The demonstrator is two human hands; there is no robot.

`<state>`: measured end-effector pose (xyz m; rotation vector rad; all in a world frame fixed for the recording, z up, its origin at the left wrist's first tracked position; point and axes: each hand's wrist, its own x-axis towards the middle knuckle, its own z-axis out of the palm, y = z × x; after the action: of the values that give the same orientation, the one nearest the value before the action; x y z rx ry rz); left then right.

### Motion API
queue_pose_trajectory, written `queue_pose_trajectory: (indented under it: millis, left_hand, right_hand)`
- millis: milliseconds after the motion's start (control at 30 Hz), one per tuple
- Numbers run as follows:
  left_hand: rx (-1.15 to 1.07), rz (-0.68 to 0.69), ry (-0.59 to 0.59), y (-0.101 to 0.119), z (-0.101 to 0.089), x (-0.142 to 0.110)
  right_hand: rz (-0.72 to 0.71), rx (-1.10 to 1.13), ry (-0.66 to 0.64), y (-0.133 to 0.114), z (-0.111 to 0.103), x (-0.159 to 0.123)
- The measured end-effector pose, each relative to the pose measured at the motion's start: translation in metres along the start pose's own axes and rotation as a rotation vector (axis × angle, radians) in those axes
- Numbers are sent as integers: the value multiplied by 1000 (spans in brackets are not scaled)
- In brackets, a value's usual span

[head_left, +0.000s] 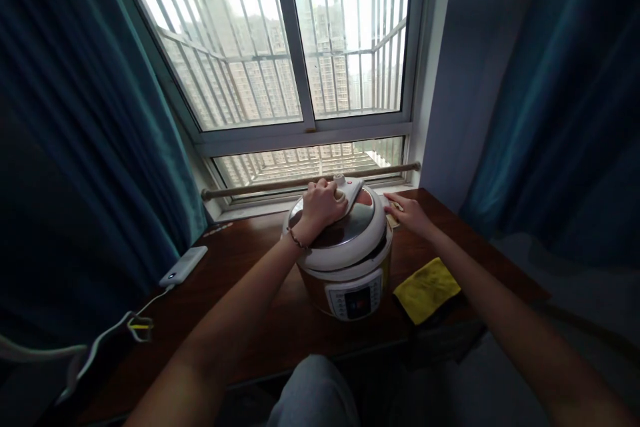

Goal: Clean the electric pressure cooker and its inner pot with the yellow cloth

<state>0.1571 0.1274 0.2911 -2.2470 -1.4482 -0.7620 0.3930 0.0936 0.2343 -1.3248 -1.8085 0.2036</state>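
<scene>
An electric pressure cooker (pixel 316 290) stands on a wooden table, its control panel (pixel 357 302) facing me. Its lid (pixel 345 252), shiny in the middle with a white rim, sits on top, and a dark gap shows under the rim at the front right. My left hand (pixel 321 205) is wrapped round the lid's white handle (pixel 354 191). At the cooker's right side my right hand (pixel 409 213) has its fingers and thumb closed on the pale side handle (pixel 392 219); part of that grip is hard to make out.
A yellow cloth (pixel 427 289) lies right of the cooker on the table (pixel 260 320). At left are a white device (pixel 184 266) and a white cable (pixel 103 340). Behind stands a barred window (pixel 240 40), with a rail (pixel 265 185) along its bottom and blue curtains (pixel 100 100) beside it.
</scene>
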Motion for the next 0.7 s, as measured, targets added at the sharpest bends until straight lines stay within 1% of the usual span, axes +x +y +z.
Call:
queue_pose_trajectory:
  millis: [100,267,400,600,700]
  left_hand:
    - [3,-10,-13,1,8,1]
    - [-24,-25,-47,0,16,2]
    - [-39,-29,-59,2,15,2]
    - [-44,-33,-77,7,10,2]
    - [-40,-54,-86,12,12,2]
  right_hand:
    - [-20,-14,-19,3,2,-1]
    - [-40,-118,-57,11,4,2]
    - [-47,-183,-98,19,3,5]
    - [-57,-187,-151,24,-4,9]
    - [-79,-185,-187,29,-7,13]
